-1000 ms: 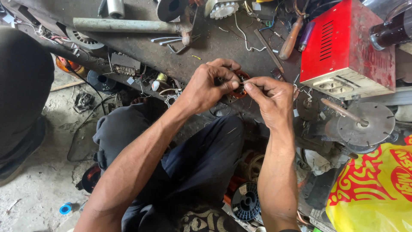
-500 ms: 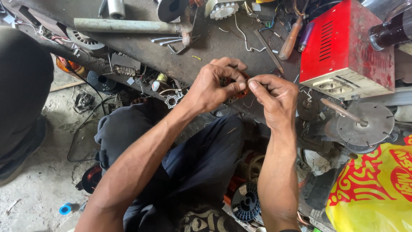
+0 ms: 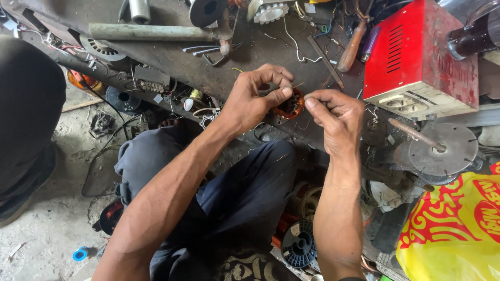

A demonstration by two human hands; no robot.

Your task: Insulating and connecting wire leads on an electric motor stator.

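Your left hand (image 3: 255,99) has its grip closed around a small copper-wound coil (image 3: 290,104), held just above the cluttered desk (image 3: 250,57). Your right hand (image 3: 336,117) pinches a thin wire (image 3: 298,85) coming off that coil, thumb and forefinger shut on it. A red metal box (image 3: 416,57) sits just beyond your right hand; a grey pipe (image 3: 151,32) lies farther left.

Copper-wound coil (image 3: 291,104): mostly covered by left hand (image 3: 255,99); shape not resolvable. Strand pinched in right hand (image 3: 336,117) too thin to trace. Red metal box (image 3: 422,57) cut by top edge. Yellow bag (image 3: 458,229) cut at right and bottom edges. Both elbows out of frame.
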